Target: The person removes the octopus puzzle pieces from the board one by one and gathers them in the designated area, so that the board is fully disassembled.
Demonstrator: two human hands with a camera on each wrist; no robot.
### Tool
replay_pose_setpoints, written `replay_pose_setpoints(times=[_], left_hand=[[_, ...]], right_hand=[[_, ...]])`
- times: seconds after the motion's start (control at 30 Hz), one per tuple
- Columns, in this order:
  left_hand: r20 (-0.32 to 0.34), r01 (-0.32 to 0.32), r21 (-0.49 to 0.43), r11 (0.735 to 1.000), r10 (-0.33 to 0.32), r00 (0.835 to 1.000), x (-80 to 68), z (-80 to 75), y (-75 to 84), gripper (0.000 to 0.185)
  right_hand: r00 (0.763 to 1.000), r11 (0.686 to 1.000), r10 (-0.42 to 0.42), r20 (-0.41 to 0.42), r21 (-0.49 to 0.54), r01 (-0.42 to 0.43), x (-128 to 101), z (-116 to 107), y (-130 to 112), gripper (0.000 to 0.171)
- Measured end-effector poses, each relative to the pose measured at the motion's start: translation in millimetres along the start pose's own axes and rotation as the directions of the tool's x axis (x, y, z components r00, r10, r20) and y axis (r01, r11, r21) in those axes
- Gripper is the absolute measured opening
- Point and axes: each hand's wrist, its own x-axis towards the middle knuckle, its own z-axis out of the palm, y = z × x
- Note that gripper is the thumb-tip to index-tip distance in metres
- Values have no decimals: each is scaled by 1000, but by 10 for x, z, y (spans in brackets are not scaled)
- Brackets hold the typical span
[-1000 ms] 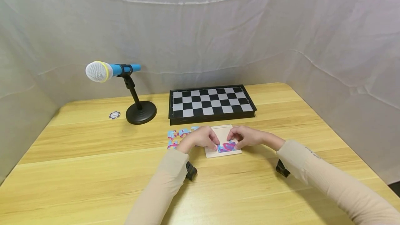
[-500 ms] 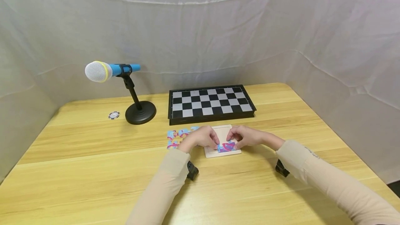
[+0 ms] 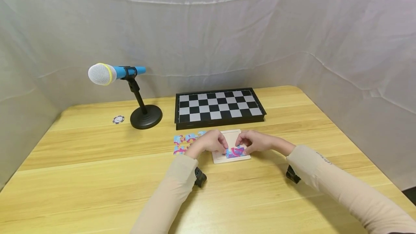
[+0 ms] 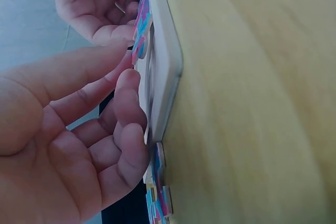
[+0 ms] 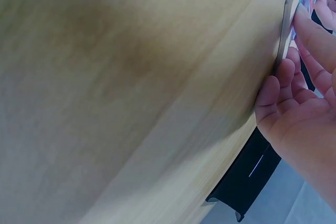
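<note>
A pale wooden puzzle tray (image 3: 231,137) lies under both hands in the head view. Joined blue, pink and purple puzzle pieces (image 3: 235,152) sit in its near part. My left hand (image 3: 210,142) comes in from the left, thumb and forefinger pinching the left end of these pieces; the fingers hide part of that end. From the other side, my right hand (image 3: 258,142) holds the right end between thumb and forefinger. In the left wrist view, a puzzle piece (image 4: 140,38) stands slightly raised at the left fingertips. The right thumb presses at the tray's edge in the right wrist view.
More puzzle pieces (image 3: 180,144) lie left of the tray, partly behind the left hand. Behind stands a black-edged checkered board (image 3: 221,105). A microphone (image 3: 107,74) on a round-based stand (image 3: 146,117) and a poker chip (image 3: 118,119) are at the back left.
The left fingers have shifted very slightly at the pieces' left end, where more of the blue edge shows. The right hand stays almost still.
</note>
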Motion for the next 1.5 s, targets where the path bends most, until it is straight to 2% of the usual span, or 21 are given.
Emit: replay_pose_setpoints(times=[0.57,0.9,1.23,1.5], left_hand=[[1,-7,-157,988,8,1000,41,26,-36,8],[-14,-33,-218,975,31,999,28,28,-30,3],[-57,-43,-212,976,31,998,5,3,-67,4],[-84,-20,-210,977,2,996,-69,-49,-147,3]], right_hand=[[1000,1000,7,-4,-5,-7,-5,2,-8,23],[1000,1000,1,-4,-10,-1,-10,6,3,23],[1000,1000,4,0,-3,-4,-12,2,-4,22],[1000,1000,21,5,5,-21,-14,-1,-8,21]])
